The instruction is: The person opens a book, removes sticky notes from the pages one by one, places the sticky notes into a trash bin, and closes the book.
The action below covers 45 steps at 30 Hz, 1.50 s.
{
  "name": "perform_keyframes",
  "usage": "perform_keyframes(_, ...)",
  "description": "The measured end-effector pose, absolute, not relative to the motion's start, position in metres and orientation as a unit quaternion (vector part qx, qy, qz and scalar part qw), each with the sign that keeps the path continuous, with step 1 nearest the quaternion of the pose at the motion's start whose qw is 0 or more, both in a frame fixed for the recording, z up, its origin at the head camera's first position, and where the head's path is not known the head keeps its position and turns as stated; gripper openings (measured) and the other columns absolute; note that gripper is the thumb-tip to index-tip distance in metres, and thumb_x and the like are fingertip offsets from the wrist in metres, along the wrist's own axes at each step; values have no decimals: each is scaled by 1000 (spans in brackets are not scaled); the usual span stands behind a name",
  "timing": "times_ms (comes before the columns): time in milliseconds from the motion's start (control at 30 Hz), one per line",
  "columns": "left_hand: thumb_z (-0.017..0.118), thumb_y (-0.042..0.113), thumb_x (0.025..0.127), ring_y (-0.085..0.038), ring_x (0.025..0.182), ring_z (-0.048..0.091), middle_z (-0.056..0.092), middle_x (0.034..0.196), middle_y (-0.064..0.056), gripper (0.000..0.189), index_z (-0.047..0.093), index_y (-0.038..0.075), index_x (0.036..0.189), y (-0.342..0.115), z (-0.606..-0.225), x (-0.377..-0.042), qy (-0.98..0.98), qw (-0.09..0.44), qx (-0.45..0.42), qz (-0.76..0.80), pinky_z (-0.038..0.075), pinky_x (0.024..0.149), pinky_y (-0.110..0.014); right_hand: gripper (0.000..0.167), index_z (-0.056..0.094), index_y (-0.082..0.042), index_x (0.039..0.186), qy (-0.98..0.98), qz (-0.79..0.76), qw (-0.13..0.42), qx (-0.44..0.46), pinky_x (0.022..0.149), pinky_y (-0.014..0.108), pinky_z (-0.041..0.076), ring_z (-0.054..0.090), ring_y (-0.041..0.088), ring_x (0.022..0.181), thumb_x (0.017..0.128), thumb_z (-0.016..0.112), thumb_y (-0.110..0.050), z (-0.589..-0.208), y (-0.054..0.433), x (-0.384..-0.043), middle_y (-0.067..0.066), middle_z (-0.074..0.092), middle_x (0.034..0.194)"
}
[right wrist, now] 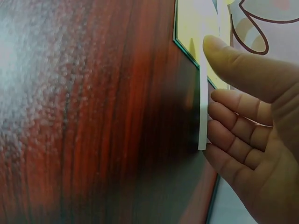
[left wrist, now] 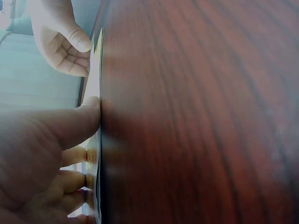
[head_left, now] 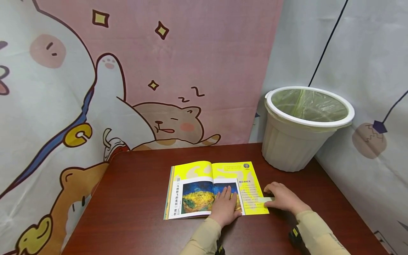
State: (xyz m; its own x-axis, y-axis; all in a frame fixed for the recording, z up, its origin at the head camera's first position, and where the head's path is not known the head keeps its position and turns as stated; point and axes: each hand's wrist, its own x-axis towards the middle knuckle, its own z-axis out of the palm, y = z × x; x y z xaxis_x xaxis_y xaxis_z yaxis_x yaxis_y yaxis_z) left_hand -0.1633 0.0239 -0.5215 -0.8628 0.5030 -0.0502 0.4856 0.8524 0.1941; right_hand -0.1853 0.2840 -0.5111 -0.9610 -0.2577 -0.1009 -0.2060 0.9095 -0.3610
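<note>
An open magazine [head_left: 197, 173] with a yellow-topped spread and a painting printed across it lies on the table. My left hand [head_left: 224, 208] rests on the right page, fingers spread over the picture and thumb by the lower edge. In the left wrist view the thumb [left wrist: 84, 122] touches the page edge. At the magazine's right edge, my right hand [head_left: 283, 197] holds a narrow pale strip [head_left: 265, 199] between thumb and curled fingers. The strip [right wrist: 202, 112] lies partly over the yellow page and extends past the page's side, fingertips right along it.
A white bin [head_left: 287, 141] with a translucent yellowish liner stands at the back right of the reddish-brown table [head_left: 134, 205]. Cartoon-printed cloth [head_left: 207, 53] hangs behind and at both sides. Dark straps with small devices [head_left: 294, 235] sit at the wrists.
</note>
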Motion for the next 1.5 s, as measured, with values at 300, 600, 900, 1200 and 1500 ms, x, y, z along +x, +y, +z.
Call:
perform_keyframes(300, 66, 49, 92, -29, 143, 33, 39, 154, -16, 68, 50, 11, 146, 25, -524, -164, 961, 42, 262, 80, 31, 113, -44, 37, 63, -11, 91, 970, -185, 96, -125, 74, 39, 47, 48, 17, 79, 70, 90, -26, -507, 285, -190, -2, 55, 86)
perform_keyframes(600, 65, 49, 92, -29, 143, 34, 39, 154, -16, 67, 51, 10, 146, 26, -524, -165, 960, 39, 264, 80, 31, 113, -45, 27, 60, -14, 83, 969, -187, 101, -123, 66, 33, 41, 44, 15, 72, 76, 86, -18, -511, 285, -189, -3, 49, 78)
perform_keyframes(900, 65, 49, 92, -29, 143, 34, 39, 154, -16, 68, 51, 10, 146, 27, -526, -164, 961, 40, 264, 79, 32, 113, -45, 24, 56, -14, 80, 972, -178, 105, -113, 62, 31, 40, 44, 15, 67, 82, 79, -9, -509, 280, -186, -1, 45, 73)
perform_keyframes(1200, 65, 50, 92, -29, 143, 34, 40, 153, -16, 68, 52, 10, 145, 27, -526, -164, 961, 41, 262, 76, 32, 113, -44, 22, 56, -12, 78, 969, -195, 107, -104, 61, 32, 38, 43, 16, 65, 83, 74, -2, -510, 281, -186, -1, 45, 70)
perform_keyframes(1500, 64, 50, 92, -29, 143, 34, 39, 154, -16, 68, 51, 10, 146, 25, -526, -165, 961, 43, 262, 80, 31, 113, -45, 25, 54, -15, 76, 971, -191, 94, -112, 61, 31, 38, 43, 15, 65, 84, 76, -6, -513, 286, -186, -2, 44, 69)
